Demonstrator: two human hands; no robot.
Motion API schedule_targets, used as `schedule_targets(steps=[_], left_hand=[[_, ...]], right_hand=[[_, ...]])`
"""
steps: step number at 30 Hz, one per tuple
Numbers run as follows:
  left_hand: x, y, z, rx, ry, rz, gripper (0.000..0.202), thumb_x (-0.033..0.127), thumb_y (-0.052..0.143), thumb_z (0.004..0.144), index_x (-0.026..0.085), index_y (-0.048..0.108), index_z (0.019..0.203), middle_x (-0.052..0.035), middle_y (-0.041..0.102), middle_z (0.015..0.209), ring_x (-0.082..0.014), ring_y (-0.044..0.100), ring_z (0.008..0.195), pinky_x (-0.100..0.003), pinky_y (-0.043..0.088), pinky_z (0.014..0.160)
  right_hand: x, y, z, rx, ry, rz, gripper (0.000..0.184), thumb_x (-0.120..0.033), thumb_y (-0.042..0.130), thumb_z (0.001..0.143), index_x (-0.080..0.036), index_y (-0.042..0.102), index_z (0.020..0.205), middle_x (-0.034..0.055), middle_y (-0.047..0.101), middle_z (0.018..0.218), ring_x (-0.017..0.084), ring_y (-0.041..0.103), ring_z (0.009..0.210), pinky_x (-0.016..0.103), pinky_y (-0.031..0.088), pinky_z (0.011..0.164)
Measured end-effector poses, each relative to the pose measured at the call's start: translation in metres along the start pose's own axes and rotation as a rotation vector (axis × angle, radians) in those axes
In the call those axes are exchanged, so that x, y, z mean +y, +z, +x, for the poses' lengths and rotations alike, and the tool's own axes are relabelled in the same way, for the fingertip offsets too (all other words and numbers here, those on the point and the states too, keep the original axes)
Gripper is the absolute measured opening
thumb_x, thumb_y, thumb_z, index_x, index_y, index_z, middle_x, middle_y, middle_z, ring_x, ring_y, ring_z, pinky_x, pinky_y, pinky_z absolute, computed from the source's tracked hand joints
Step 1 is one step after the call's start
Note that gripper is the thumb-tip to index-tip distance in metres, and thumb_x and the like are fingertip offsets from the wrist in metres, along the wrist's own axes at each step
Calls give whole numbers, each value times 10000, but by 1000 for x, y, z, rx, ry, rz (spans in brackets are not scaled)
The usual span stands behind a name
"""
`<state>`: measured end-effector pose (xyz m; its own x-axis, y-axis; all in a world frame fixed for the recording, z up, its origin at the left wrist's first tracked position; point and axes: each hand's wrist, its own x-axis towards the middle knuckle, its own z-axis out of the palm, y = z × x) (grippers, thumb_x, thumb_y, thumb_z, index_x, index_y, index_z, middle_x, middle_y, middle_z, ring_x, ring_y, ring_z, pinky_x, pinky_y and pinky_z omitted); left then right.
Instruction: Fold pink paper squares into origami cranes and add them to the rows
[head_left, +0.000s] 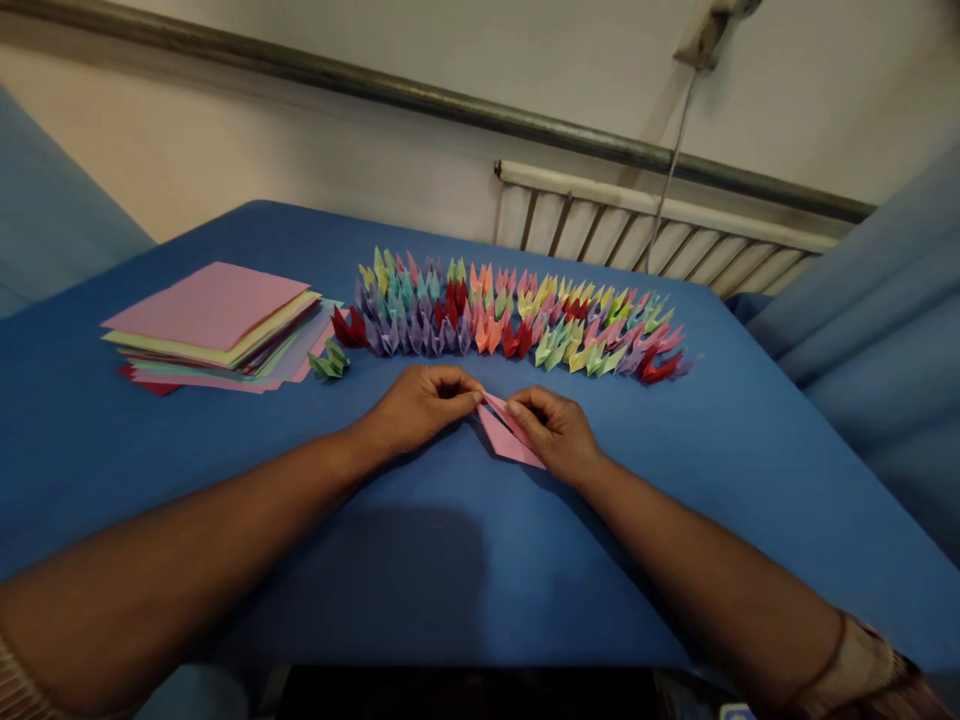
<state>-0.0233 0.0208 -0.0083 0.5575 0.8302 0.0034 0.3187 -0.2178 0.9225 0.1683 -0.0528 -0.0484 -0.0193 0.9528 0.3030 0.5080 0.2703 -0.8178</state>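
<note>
A partly folded pink origami paper (511, 446) is held between my two hands, just above the blue table. My left hand (424, 405) pinches its upper left corner between thumb and forefinger. On the other side, my right hand (559, 430) is closed on the paper's right part, thumb on top. A narrow gap shows between two layers of the paper. Beyond my hands stand several rows of folded paper cranes (491, 335) in many colours. Nearest my left hand, a single green crane (330, 361) sits at the front left of the rows.
On the left lies a stack of coloured paper sheets (210, 310), pink on top. The blue table (757, 450) reaches back to a wall with a metal pipe (420, 95) and a radiator (585, 215). Blue curtains (885, 260) hang at the right.
</note>
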Motion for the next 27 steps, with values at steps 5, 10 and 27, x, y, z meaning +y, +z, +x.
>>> schedule_targets(steps=[5,10,27], left_hand=[[-1,1,1,-5,-11,-10,218,367,655,741,160,709,781,-13,679,725,-137,580,668,-253,448,624],[0,2,0,-30,-43,-49,228,362,684,734,155,708,826,-28,701,776,-155,626,716,-281,490,687],[-1,0,0,-62,-40,28,212,370,653,773,167,713,786,-13,697,744,-143,608,680,-247,461,631]], right_hand=[[5,4,0,10,50,39,133,-323,619,866,-207,637,803,-7,624,707,137,566,660,241,430,576],[5,3,-1,15,57,35,147,-329,617,864,-210,621,778,-11,608,686,132,555,644,234,413,559],[6,2,-1,3,-5,-21,148,-324,604,880,-211,628,787,-9,598,702,135,546,652,243,415,580]])
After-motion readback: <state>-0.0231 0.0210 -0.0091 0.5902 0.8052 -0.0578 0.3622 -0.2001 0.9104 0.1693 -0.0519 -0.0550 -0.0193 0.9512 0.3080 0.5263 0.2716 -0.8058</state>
